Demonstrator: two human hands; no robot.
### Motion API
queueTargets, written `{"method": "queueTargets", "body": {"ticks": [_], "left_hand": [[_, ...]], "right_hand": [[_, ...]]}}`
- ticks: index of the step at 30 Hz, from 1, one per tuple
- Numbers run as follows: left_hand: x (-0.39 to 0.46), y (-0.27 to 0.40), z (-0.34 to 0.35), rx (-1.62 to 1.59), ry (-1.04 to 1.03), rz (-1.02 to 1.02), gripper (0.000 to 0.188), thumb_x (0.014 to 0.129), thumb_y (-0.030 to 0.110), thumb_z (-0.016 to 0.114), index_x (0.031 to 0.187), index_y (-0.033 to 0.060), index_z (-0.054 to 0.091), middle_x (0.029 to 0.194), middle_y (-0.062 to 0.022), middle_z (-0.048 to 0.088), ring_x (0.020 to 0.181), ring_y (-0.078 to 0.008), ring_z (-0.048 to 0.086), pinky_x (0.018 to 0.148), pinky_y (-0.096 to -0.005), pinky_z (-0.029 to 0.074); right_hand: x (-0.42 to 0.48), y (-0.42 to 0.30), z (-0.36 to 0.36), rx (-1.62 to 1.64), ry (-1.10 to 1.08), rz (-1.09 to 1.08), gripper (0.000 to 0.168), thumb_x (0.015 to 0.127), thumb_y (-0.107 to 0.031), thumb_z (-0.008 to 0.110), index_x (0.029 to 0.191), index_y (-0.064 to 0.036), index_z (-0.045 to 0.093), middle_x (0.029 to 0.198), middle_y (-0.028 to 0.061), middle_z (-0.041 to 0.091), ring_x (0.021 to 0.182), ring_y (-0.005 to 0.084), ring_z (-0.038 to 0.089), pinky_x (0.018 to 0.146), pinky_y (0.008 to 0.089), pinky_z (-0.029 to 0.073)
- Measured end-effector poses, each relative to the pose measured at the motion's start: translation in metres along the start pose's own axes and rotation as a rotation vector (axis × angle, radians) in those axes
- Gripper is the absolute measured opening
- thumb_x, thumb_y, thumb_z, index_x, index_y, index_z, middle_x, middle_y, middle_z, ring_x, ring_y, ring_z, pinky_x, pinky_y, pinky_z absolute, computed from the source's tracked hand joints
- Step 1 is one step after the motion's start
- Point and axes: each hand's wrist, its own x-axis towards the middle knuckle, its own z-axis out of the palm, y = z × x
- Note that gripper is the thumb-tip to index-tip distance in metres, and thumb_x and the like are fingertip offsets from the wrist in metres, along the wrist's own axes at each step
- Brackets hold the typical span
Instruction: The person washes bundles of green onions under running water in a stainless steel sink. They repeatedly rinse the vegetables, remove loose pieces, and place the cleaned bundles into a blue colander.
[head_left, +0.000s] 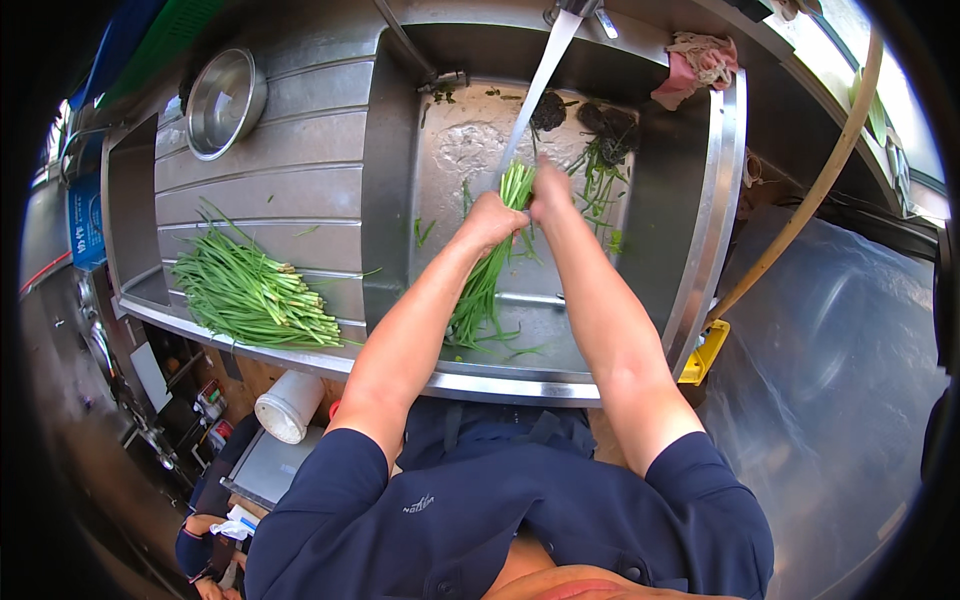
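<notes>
A bunch of long green leaves, likely garlic chives (516, 185), is gripped in my left hand (491, 219) over the sink. Its pale cut ends point up toward the running water (541, 82), and its leaf tips hang down to the near sink wall. Close against the right side of the stalks is my right hand (553, 191), its fingers curled and partly hidden. A thin dark strip shows just above that hand; whether it is held is unclear. On the ribbed drainboard (315, 180) to the left lies a larger pile of the same greens (255, 289).
Dark scouring pads (611, 131) and loose leaf scraps (600, 184) lie in the steel sink (652, 225). A steel bowl (225, 105) stands at the back left. A pink cloth (694, 67) hangs on the back right corner. A wooden pole (810, 195) leans at right. Another person's arm (199, 525) shows lower left.
</notes>
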Motion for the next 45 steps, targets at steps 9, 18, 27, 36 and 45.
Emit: {"method": "queueTargets", "body": {"ticks": [9, 18, 27, 36, 45], "left_hand": [[0.009, -0.002, -0.011, 0.155, 0.031, 0.015, 0.014, 0.069, 0.006, 0.073, 0.078, -0.0043, 0.069, 0.068, -0.0104, 0.066, 0.058, -0.0191, 0.062, 0.052, -0.0353, 0.047], [-0.008, 0.027, -0.011, 0.821, 0.233, -0.044, 0.033, 0.077, 0.022, 0.070, 0.097, -0.0040, 0.071, 0.099, -0.0269, 0.071, 0.099, -0.0417, 0.068, 0.084, -0.0492, 0.054], [-0.011, 0.019, -0.009, 1.041, 0.373, 0.045, 0.024, 0.083, 0.018, 0.065, 0.099, 0.0006, 0.070, 0.097, -0.0245, 0.072, 0.095, -0.0410, 0.070, 0.083, -0.0510, 0.055], [-0.011, 0.022, -0.014, 1.082, 0.347, 0.010, 0.030, 0.082, 0.022, 0.069, 0.101, -0.0007, 0.068, 0.099, -0.0253, 0.071, 0.096, -0.0408, 0.070, 0.084, -0.0507, 0.055], [0.004, 0.004, -0.027, 0.411, 0.122, 0.036, 0.020, 0.075, 0.008, 0.070, 0.090, -0.0040, 0.068, 0.072, -0.0147, 0.068, 0.065, -0.0231, 0.067, 0.060, -0.0381, 0.053]], "right_hand": [[0.007, 0.018, 0.001, 0.021, -0.162, 0.065, 0.038, 0.094, -0.027, 0.068, 0.107, 0.007, 0.062, 0.093, 0.0142, 0.067, 0.075, 0.0270, 0.067, 0.069, 0.0384, 0.053], [-0.035, 0.005, -0.010, -0.854, -0.213, -0.665, 0.031, 0.088, -0.028, 0.072, 0.087, 0.003, 0.066, 0.073, 0.0115, 0.064, 0.067, 0.0238, 0.063, 0.066, 0.0387, 0.051], [-0.029, 0.025, 0.002, -0.847, -0.051, -0.767, 0.040, 0.092, -0.037, 0.064, 0.091, 0.003, 0.064, 0.076, 0.0248, 0.067, 0.075, 0.0413, 0.069, 0.070, 0.0488, 0.052], [-0.032, 0.024, 0.004, -0.698, -0.077, -0.775, 0.047, 0.097, -0.033, 0.059, 0.070, 0.005, 0.060, 0.058, 0.0209, 0.060, 0.062, 0.0350, 0.065, 0.062, 0.0448, 0.050], [-0.001, 0.043, 0.003, -0.066, -0.239, -0.203, 0.022, 0.095, -0.020, 0.065, 0.086, -0.001, 0.065, 0.075, 0.0080, 0.063, 0.061, 0.0172, 0.060, 0.051, 0.0355, 0.048]]}}
